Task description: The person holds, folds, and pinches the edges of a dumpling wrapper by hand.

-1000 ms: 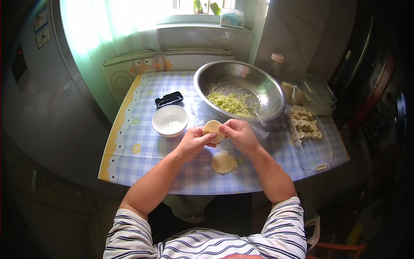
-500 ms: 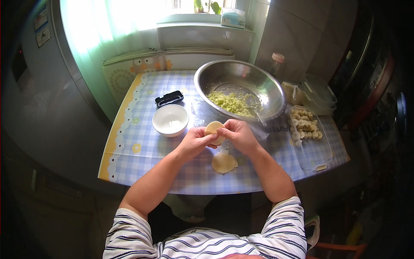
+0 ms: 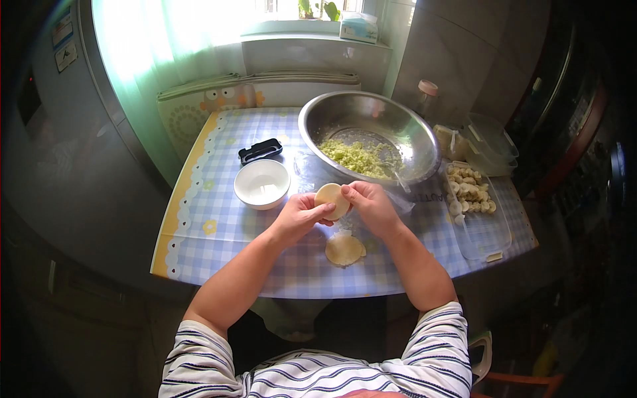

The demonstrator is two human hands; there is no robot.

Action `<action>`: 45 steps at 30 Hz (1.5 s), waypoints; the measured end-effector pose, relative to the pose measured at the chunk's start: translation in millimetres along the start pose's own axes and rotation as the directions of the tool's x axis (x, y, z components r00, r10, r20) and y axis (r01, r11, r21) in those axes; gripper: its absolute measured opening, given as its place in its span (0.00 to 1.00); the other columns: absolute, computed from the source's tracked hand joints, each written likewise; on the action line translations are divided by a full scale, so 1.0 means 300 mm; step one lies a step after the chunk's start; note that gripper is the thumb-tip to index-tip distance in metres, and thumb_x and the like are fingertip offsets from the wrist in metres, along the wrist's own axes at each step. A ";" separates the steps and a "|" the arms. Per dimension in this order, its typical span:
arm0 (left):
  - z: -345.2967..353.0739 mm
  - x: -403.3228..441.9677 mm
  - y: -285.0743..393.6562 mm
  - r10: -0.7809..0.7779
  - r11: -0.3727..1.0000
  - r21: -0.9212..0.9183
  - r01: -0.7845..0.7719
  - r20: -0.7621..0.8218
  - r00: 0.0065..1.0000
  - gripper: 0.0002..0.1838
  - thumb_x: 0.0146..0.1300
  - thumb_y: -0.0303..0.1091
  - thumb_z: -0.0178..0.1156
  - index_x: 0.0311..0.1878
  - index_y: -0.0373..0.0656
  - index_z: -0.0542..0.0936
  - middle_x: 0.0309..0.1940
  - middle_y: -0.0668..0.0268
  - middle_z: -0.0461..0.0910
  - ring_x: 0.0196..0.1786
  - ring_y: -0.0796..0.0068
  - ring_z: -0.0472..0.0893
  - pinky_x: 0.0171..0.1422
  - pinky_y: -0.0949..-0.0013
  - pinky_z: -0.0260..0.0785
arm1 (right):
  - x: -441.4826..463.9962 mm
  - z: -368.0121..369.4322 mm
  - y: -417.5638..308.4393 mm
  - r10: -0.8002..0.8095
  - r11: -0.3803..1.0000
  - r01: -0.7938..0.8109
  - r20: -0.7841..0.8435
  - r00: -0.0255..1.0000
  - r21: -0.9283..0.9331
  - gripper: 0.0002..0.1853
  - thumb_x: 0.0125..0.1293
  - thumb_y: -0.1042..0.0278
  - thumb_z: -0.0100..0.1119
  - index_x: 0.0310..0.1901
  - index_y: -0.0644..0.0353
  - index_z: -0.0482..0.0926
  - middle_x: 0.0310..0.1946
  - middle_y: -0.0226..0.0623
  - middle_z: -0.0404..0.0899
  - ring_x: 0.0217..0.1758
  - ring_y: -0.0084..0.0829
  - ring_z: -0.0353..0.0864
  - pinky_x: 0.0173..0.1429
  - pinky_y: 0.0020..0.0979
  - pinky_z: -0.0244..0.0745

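Note:
A round, pale dumpling wrapper [image 3: 328, 194] is held up over the near middle of the table. My left hand [image 3: 302, 214] grips it from the left side, thumb across its face. At its upper right edge, my right hand [image 3: 373, 205] pinches the rim between thumb and fingers. Below both hands lie more round wrappers [image 3: 344, 249] on the checked cloth. Beyond them a big steel basin [image 3: 312, 123] holds chopped pale-green filling [image 3: 358, 158], with a spoon [image 3: 402, 181] leaning in it.
A white bowl [image 3: 263, 203] stands left of my hands, with a black case [image 3: 260, 152] behind it. At the right, a clear plastic box [image 3: 488, 240] contains several small dumplings [image 3: 470, 190]. A pink-lidded jar [image 3: 428, 91] and a clear tub [image 3: 490, 140] stand behind.
My right fingers have shifted slightly right and up along the wrapper's edge, so more of its face shows. My left hand has barely moved.

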State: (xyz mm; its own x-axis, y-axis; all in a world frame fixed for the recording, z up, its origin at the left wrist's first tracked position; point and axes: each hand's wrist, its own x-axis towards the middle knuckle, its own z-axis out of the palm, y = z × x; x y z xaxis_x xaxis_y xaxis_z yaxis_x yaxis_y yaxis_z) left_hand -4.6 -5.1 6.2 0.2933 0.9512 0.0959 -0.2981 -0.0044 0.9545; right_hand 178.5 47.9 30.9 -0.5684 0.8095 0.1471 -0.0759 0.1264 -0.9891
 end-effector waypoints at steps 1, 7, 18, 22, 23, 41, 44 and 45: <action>0.000 0.000 0.000 -0.002 1.000 0.001 0.002 0.001 1.000 0.15 0.62 0.37 0.60 0.47 0.37 0.78 0.39 0.64 0.81 0.38 0.78 0.80 0.44 0.74 0.74 | 0.001 0.000 0.001 0.001 1.000 -0.001 -0.003 1.000 0.008 0.12 0.65 0.61 0.57 0.34 0.64 0.79 0.27 0.28 0.78 0.30 0.16 0.73 0.38 0.19 0.68; 0.000 0.000 0.000 0.004 1.000 -0.002 -0.004 0.004 1.000 0.14 0.63 0.37 0.60 0.46 0.37 0.79 0.38 0.64 0.81 0.38 0.78 0.80 0.43 0.74 0.74 | -0.007 0.012 -0.012 0.006 0.999 -0.006 0.012 1.000 -0.047 0.12 0.62 0.63 0.61 0.35 0.65 0.78 0.29 0.30 0.79 0.32 0.16 0.73 0.38 0.20 0.69; 0.000 0.001 -0.004 -0.017 1.000 -0.003 0.017 0.004 1.000 0.14 0.63 0.37 0.60 0.46 0.37 0.78 0.38 0.64 0.81 0.38 0.78 0.80 0.43 0.73 0.75 | -0.009 0.007 -0.005 -0.019 0.990 0.023 0.028 0.999 -0.137 0.11 0.62 0.64 0.59 0.35 0.66 0.78 0.28 0.29 0.78 0.31 0.15 0.73 0.36 0.20 0.69; 0.002 -0.001 0.000 0.000 1.000 -0.001 0.000 -0.007 1.000 0.15 0.62 0.38 0.60 0.47 0.37 0.78 0.38 0.63 0.81 0.38 0.79 0.80 0.43 0.74 0.74 | -0.011 0.003 -0.013 -0.007 0.982 0.010 0.015 1.000 -0.186 0.11 0.64 0.65 0.58 0.36 0.66 0.78 0.30 0.30 0.78 0.33 0.16 0.74 0.39 0.21 0.70; 0.002 -0.001 0.001 0.001 1.000 0.000 -0.001 -0.005 1.000 0.15 0.62 0.38 0.60 0.47 0.37 0.78 0.38 0.63 0.81 0.38 0.79 0.80 0.43 0.74 0.74 | -0.011 0.004 -0.013 -0.004 0.989 0.006 0.014 1.000 -0.145 0.11 0.64 0.64 0.57 0.35 0.66 0.78 0.30 0.30 0.78 0.33 0.17 0.74 0.39 0.21 0.70; -0.004 0.002 -0.001 0.005 1.000 0.019 -0.005 -0.022 1.000 0.16 0.63 0.38 0.59 0.49 0.37 0.78 0.40 0.64 0.81 0.41 0.80 0.79 0.44 0.74 0.74 | -0.004 0.000 -0.001 -0.050 0.988 0.047 -0.018 0.999 -0.149 0.11 0.64 0.64 0.58 0.30 0.64 0.78 0.24 0.27 0.77 0.29 0.15 0.71 0.35 0.20 0.68; 0.001 -0.001 0.007 0.005 1.000 0.016 -0.004 -0.023 1.000 0.16 0.63 0.38 0.59 0.48 0.37 0.78 0.40 0.64 0.81 0.41 0.80 0.79 0.44 0.74 0.74 | -0.007 0.002 -0.003 -0.046 0.987 0.043 -0.016 0.999 -0.157 0.11 0.64 0.64 0.58 0.30 0.64 0.78 0.24 0.27 0.77 0.29 0.15 0.71 0.34 0.20 0.68; 0.002 -0.002 0.010 0.004 1.000 0.014 -0.004 -0.023 1.000 0.16 0.63 0.38 0.59 0.48 0.36 0.78 0.40 0.64 0.81 0.41 0.80 0.79 0.44 0.74 0.74 | -0.008 0.004 -0.005 -0.045 0.988 0.042 -0.015 0.999 -0.152 0.11 0.64 0.64 0.58 0.30 0.64 0.78 0.24 0.27 0.77 0.29 0.15 0.71 0.34 0.19 0.68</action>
State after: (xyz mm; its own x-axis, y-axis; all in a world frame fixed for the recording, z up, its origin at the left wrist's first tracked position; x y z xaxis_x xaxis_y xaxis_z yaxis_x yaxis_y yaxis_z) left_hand -5.0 -5.9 9.2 0.2707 0.9581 0.0932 -0.2863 -0.0123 0.9581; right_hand 179.0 45.1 32.2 -0.5522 0.8115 0.1911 0.0255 0.2455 -0.9691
